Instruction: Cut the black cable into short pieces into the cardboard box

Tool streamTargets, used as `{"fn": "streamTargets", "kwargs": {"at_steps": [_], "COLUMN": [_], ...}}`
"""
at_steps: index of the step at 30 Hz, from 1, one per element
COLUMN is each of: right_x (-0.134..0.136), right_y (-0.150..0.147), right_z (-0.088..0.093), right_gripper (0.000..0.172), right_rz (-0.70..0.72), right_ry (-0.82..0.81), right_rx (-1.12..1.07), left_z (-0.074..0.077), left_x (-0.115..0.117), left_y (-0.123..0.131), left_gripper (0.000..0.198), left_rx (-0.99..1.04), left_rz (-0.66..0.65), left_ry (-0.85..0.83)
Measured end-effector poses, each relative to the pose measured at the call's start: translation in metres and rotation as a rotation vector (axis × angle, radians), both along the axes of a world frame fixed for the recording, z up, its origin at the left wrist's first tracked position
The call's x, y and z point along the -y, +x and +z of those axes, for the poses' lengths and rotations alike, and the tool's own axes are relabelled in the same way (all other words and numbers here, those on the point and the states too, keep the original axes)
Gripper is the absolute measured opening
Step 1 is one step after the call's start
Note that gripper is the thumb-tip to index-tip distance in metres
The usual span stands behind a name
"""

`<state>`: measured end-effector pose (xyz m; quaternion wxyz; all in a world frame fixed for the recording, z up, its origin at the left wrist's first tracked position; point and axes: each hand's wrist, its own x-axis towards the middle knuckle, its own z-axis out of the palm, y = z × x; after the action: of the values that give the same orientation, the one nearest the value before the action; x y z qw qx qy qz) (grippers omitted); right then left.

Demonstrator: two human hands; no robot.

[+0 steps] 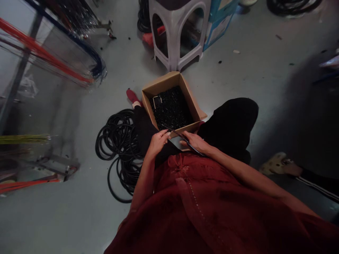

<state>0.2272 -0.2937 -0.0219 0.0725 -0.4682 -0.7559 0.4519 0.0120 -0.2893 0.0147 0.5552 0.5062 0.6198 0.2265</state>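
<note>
Evidently your right hand (196,141) is wrapped round a dark, scissor-like tool (188,142), its slim end slanting over the near edge of the cardboard box (161,83). Your left hand (158,143) is curled just beside that end; what its fingertips pinch, if anything, is too small to tell. Tool likely stiff and light; best held well back, at the handle. Black tubing (127,144) lies looped on the floor beside your left leg: probably rubbery, bendy, heavier as a heap than as a strand, so take it near a free end and expect some springing back. Short black pieces (171,106) (loose, probably easy to scoop) cover the box bottom, a flat phone-like thing (157,102) among them.
</note>
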Motion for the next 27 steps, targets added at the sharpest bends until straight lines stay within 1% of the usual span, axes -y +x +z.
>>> {"fn": "streamTargets", "kwargs": {"at_steps": [4,9,11,13,15,17,19,22,27], "right_x": [0.000,0.000,0.000,0.000,-0.001,-0.002,-0.002,-0.001,0.001], "right_y": [0.000,0.000,0.000,0.000,0.001,0.001,0.001,0.000,0.000], "right_z": [0.001,0.003,0.003,0.002,0.002,0.003,0.003,0.005,0.007], "right_gripper": [0.028,0.028,0.030,0.033,0.036,0.040,0.042,0.043,0.042], "right_rz": [0.001,-0.001,-0.004,-0.008,-0.005,0.002,0.006,0.001,-0.031], "right_ry": [0.004,0.006,0.014,0.022,0.026,0.019,0.004,-0.031,-0.044], "right_rx": [0.038,0.057,0.068,0.071,0.065,0.053,0.039,0.027,0.044], "left_z": [-0.001,-0.003,-0.002,0.000,0.001,0.002,0.002,0.000,-0.005], "left_x": [0.000,0.000,0.001,0.000,0.000,-0.001,0.000,0.002,0.005], "left_y": [0.001,0.003,0.002,0.000,-0.002,-0.003,-0.003,0.000,0.008], "left_gripper": [0.053,0.046,0.040,0.035,0.035,0.035,0.035,0.035,0.030], "left_rx": [0.006,0.028,0.063,0.102,0.134,0.137,0.093,-0.057,-0.350], "left_rz": [0.018,0.031,0.003,-0.052,-0.091,-0.094,-0.087,-0.064,-0.050], "left_ry": [-0.004,-0.007,-0.008,-0.007,-0.020,-0.045,-0.046,0.000,0.175]}}
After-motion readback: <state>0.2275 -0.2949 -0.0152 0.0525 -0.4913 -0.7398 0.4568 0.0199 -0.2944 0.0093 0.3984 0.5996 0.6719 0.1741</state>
